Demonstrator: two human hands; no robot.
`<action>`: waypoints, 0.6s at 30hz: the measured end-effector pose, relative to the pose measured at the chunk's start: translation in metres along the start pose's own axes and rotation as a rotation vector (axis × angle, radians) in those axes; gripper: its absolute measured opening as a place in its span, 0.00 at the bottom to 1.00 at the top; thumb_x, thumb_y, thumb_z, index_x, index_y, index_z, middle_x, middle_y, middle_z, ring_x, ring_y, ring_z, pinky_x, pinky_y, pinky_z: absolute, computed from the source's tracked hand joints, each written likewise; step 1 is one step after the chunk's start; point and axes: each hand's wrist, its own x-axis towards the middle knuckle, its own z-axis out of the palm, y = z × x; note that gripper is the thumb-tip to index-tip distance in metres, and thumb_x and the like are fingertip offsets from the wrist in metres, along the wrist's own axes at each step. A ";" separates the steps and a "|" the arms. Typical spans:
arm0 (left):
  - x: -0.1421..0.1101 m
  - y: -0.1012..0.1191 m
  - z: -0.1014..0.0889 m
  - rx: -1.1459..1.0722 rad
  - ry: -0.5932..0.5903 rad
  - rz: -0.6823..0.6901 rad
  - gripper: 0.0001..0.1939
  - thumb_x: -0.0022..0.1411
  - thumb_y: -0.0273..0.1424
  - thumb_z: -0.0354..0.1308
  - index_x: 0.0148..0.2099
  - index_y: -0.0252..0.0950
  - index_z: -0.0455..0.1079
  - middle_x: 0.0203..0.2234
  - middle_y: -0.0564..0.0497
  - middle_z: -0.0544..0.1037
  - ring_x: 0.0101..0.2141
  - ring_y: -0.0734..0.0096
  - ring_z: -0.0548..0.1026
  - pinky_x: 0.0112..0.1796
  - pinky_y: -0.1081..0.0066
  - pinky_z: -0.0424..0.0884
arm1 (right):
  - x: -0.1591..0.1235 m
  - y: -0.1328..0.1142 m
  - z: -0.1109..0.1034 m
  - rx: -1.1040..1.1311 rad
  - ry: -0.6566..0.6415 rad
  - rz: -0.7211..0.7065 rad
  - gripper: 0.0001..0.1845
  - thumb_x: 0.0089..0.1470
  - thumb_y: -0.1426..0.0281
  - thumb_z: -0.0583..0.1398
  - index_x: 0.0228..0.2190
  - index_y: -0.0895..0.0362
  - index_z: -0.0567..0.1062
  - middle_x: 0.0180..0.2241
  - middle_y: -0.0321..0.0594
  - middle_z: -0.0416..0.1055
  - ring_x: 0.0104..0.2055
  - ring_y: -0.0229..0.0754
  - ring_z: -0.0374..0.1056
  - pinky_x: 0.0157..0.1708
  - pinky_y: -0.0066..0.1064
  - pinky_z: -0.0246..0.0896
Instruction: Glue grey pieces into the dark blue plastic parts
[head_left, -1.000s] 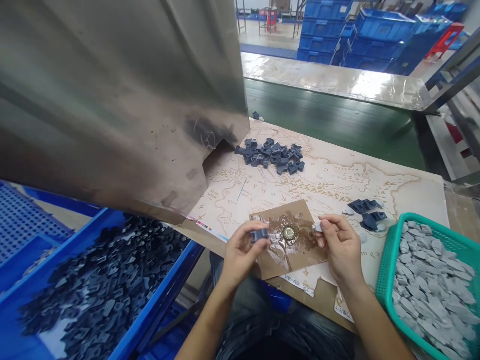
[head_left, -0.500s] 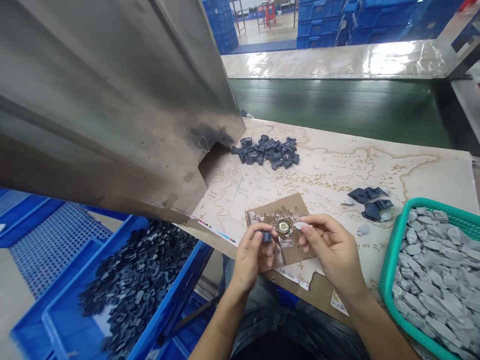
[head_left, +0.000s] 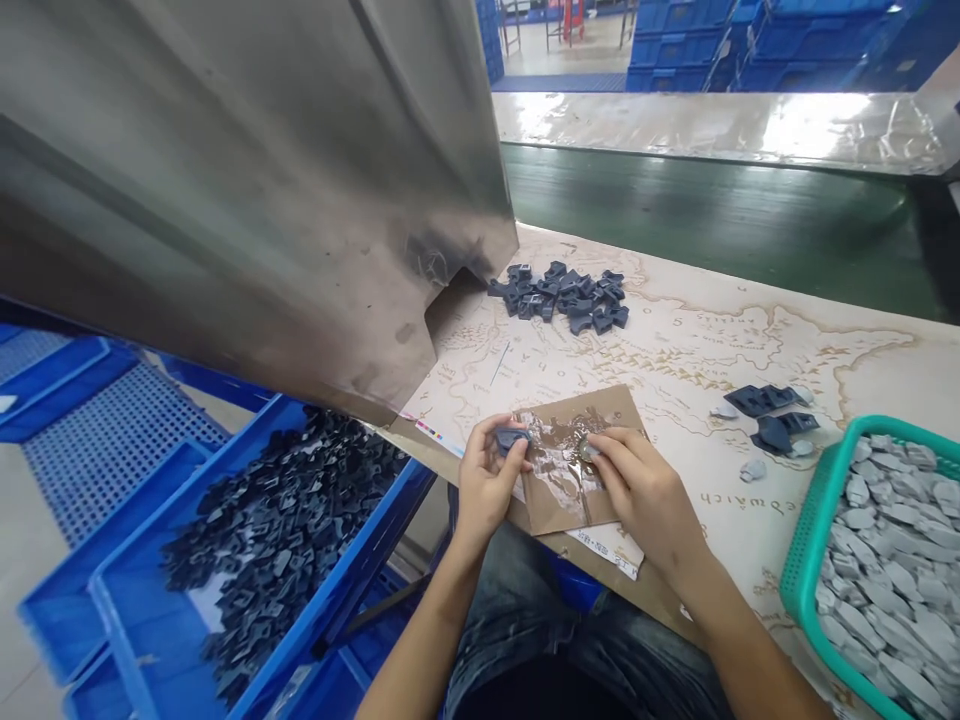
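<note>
The left hand (head_left: 486, 478) pinches a dark piece (head_left: 510, 438) at the left edge of the card (head_left: 559, 512). The right hand (head_left: 641, 490) gathers its fingertips at a disc (head_left: 586, 451) on the card; whether they pinch anything, I cannot tell. Beyond lie loose pieces (head_left: 772, 433), a dark pile (head_left: 574, 285), then the belt (head_left: 705, 215).

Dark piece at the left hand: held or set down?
Held: the left hand has the dark piece between thumb and fingers, by the brown cardboard's left edge.
</note>
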 end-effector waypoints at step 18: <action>-0.012 0.018 -0.002 -0.279 -0.117 -0.247 0.25 0.40 0.42 0.71 0.39 0.36 0.70 0.32 0.49 0.79 0.28 0.73 0.75 0.28 0.75 0.75 | 0.008 -0.008 -0.014 0.251 0.071 0.144 0.12 0.59 0.73 0.54 0.42 0.56 0.74 0.37 0.45 0.74 0.37 0.42 0.71 0.35 0.31 0.70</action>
